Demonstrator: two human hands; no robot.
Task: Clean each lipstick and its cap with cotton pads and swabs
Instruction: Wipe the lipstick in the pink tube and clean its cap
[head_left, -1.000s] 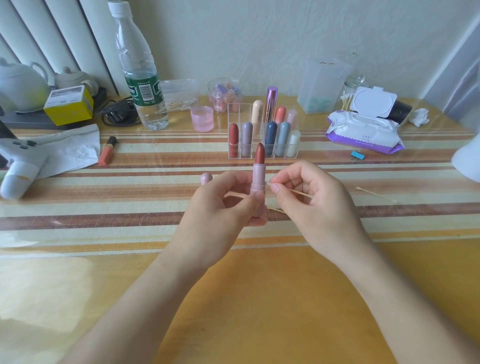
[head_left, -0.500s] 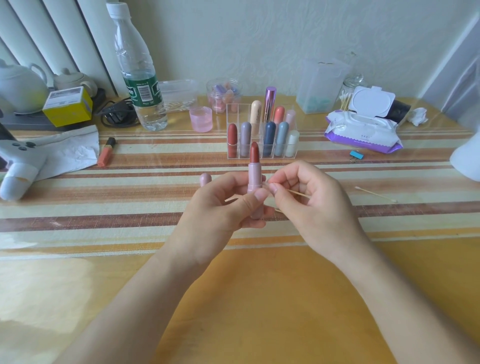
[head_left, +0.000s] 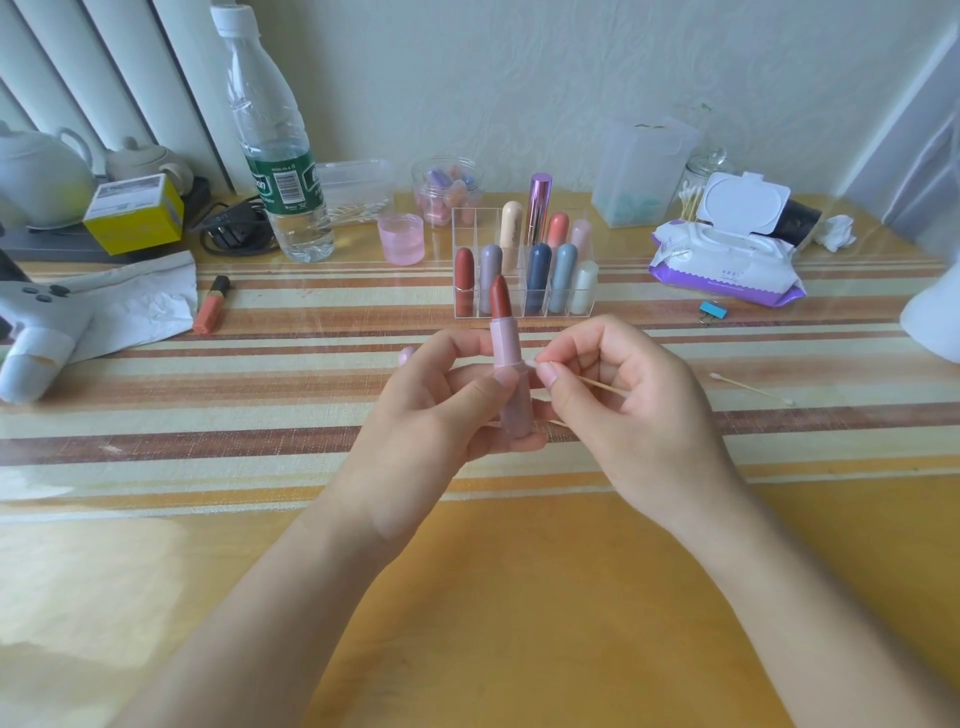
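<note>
Head view: hardly shifted from a second ago, left hand (head_left: 441, 410) still wrapped round the uncapped pink lipstick (head_left: 506, 358), upright over the table (head_left: 519, 597), right hand (head_left: 623, 410) pinching the cotton swab (head_left: 602, 385), tip kept at the collar ledge. Probably mid-wipe on this tube. Beyond, spare swab (head_left: 753, 387), acrylic organiser (head_left: 550, 312), wipes pack (head_left: 727, 265), bottle (head_left: 280, 156), pale wall (head_left: 519, 78).
</note>
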